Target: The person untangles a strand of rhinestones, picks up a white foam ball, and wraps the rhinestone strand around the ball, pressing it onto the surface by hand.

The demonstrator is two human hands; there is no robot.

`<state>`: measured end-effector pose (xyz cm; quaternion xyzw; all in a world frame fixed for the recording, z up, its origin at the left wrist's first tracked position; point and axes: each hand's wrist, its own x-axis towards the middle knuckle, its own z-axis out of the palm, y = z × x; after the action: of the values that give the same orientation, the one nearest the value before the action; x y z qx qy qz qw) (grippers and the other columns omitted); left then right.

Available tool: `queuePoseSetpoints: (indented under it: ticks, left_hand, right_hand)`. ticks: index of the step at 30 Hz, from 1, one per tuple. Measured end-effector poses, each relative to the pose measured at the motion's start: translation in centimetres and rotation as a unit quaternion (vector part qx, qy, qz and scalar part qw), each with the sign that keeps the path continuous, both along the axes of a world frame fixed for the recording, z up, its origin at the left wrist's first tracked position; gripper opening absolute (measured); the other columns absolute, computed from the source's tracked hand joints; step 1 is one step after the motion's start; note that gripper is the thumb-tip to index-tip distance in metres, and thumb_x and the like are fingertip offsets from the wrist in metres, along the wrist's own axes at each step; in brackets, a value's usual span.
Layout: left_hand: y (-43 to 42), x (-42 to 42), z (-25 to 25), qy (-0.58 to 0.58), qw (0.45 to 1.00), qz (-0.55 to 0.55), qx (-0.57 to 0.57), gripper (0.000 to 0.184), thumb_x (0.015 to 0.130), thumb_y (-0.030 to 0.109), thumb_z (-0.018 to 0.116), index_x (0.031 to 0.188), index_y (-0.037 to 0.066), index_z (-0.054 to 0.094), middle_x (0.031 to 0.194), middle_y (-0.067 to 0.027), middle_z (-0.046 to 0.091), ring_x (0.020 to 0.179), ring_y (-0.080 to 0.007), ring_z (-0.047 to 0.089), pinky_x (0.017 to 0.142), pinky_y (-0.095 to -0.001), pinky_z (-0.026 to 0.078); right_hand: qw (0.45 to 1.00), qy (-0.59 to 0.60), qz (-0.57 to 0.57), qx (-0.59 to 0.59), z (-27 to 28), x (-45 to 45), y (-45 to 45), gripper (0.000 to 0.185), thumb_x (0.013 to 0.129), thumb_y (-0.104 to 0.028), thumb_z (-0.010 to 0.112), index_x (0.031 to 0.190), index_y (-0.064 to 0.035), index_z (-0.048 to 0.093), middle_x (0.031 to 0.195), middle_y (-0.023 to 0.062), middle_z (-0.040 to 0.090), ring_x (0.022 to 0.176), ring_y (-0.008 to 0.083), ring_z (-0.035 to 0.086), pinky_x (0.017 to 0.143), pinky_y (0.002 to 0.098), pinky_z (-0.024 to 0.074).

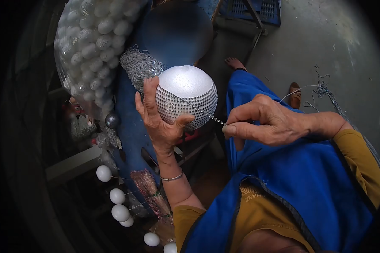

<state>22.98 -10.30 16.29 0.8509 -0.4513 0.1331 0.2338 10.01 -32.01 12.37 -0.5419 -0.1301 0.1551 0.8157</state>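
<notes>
A white foam ball (pixel 188 80) is held up in front of me, its lower part wrapped in rows of small silver beads and its top bare. My left hand (pixel 158 122) grips the ball from the left side, thumb at its lower front and fingers up along its edge. To the right, my right hand (pixel 264 120) pinches a silver bead string (pixel 215 120) between thumb and forefinger. That string runs taut from the fingertips to the ball's beaded surface. More of the strand (pixel 323 90) trails past my right forearm.
Behind the ball, a tangle of silver bead string (pixel 140 65) lies on a blue surface (pixel 133 114). A clear bag of white balls (pixel 95 50) stands at the upper left. Several white balls on sticks (pixel 120 212) are at the lower left. A blue crate (pixel 261 10) sits at the top.
</notes>
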Motion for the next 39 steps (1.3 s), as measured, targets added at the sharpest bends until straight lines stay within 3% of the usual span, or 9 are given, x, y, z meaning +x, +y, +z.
queuePoseSetpoints:
  ticks: [2,6,14,18,20,23,27,32,39]
  left_hand:
    - [0.2,0.3,1.0,-0.029,0.995,-0.019,0.097,0.06,0.078,0.038,0.063,0.125,0.003,0.053,0.128,-0.0148,0.053,0.118,-0.03,0.05,0.106,-0.0518,0.02]
    - [0.6,0.8,1.2,-0.004,0.995,-0.009,0.097,0.059,0.076,0.037,0.065,0.124,0.004,0.055,0.128,-0.0146,0.053,0.118,-0.0299,0.05,0.106,-0.052,0.02]
    - [1.1,0.3,-0.3,0.016,1.0,0.016,-0.006,0.043,0.083,0.025,0.057,0.122,0.005,0.058,0.127,-0.0125,0.055,0.124,-0.0273,0.047,0.108,-0.0476,0.018]
    - [1.0,0.5,-0.7,0.07,0.997,0.03,-0.033,0.047,0.084,0.032,0.057,0.123,0.005,0.057,0.128,-0.0124,0.054,0.124,-0.028,0.045,0.108,-0.0492,0.016]
    - [0.8,0.5,-0.3,-0.016,1.0,-0.013,0.021,0.054,0.082,0.039,0.059,0.124,0.005,0.056,0.129,-0.0126,0.053,0.124,-0.0287,0.046,0.108,-0.0507,0.015]
    - [1.2,1.2,0.5,-0.013,0.997,-0.025,0.079,0.06,0.08,0.045,0.061,0.125,0.006,0.055,0.13,-0.013,0.051,0.123,-0.0291,0.046,0.108,-0.0522,0.014]
    - [1.1,1.1,0.7,-0.025,0.996,0.011,0.082,0.054,0.082,0.039,0.059,0.125,0.006,0.055,0.129,-0.0137,0.052,0.122,-0.0286,0.047,0.108,-0.0513,0.015]
    - [1.0,0.2,-0.6,0.054,0.998,0.03,-0.03,0.043,0.087,0.025,0.052,0.125,0.005,0.054,0.126,-0.0142,0.055,0.123,-0.0283,0.047,0.108,-0.0504,0.017]
    - [0.9,0.7,-0.4,-0.049,0.998,-0.013,0.041,0.053,0.083,0.037,0.059,0.125,0.005,0.054,0.13,-0.0152,0.051,0.124,-0.0293,0.045,0.108,-0.0491,0.019]
  right_hand:
    - [1.0,-0.016,0.0,0.015,0.1,0.1,0.3,0.028,0.092,-0.022,0.052,0.083,0.0024,0.062,0.062,0.005,0.063,0.056,0.007,0.054,0.053,0.0245,0.0417]
    - [1.0,-0.015,0.011,0.002,-0.3,0.4,0.5,0.026,0.093,-0.021,0.052,0.086,0.0008,0.063,0.065,0.0065,0.066,0.06,0.0081,0.06,0.052,0.0223,0.0434]
    - [0.999,0.032,-0.012,-0.003,-0.6,0.4,0.1,0.028,0.092,-0.022,0.052,0.086,0.0031,0.063,0.063,0.0058,0.063,0.059,0.0073,0.057,0.054,0.0239,0.0423]
    - [1.0,0.026,-0.014,-0.006,-0.9,0.2,0.0,0.027,0.093,-0.022,0.052,0.087,0.0025,0.063,0.065,0.0057,0.065,0.061,0.0075,0.059,0.055,0.0231,0.0436]
    - [1.0,0.022,-0.012,-0.015,-0.8,0.2,-0.1,0.026,0.093,-0.022,0.052,0.088,0.0017,0.063,0.066,0.0054,0.066,0.063,0.0072,0.06,0.056,0.0224,0.0447]
    - [1.0,0.019,-0.006,-0.009,-0.4,0.1,-0.2,0.026,0.093,-0.022,0.052,0.088,0.0017,0.063,0.066,0.0056,0.066,0.064,0.0071,0.061,0.056,0.0224,0.0451]
    - [1.0,0.007,-0.009,-0.026,-0.4,0.4,-0.4,0.027,0.093,-0.022,0.052,0.088,0.0011,0.063,0.066,0.0057,0.066,0.063,0.0072,0.061,0.056,0.0225,0.0454]
    - [1.0,0.012,-0.02,-0.015,-0.9,0.3,-0.2,0.027,0.093,-0.023,0.052,0.087,0.0008,0.064,0.065,0.0057,0.066,0.061,0.0069,0.06,0.055,0.0225,0.0448]
    - [0.999,0.013,-0.024,-0.046,0.0,0.7,-0.9,0.028,0.093,-0.023,0.053,0.086,0.0012,0.064,0.065,0.0054,0.066,0.06,0.007,0.059,0.054,0.0226,0.0442]
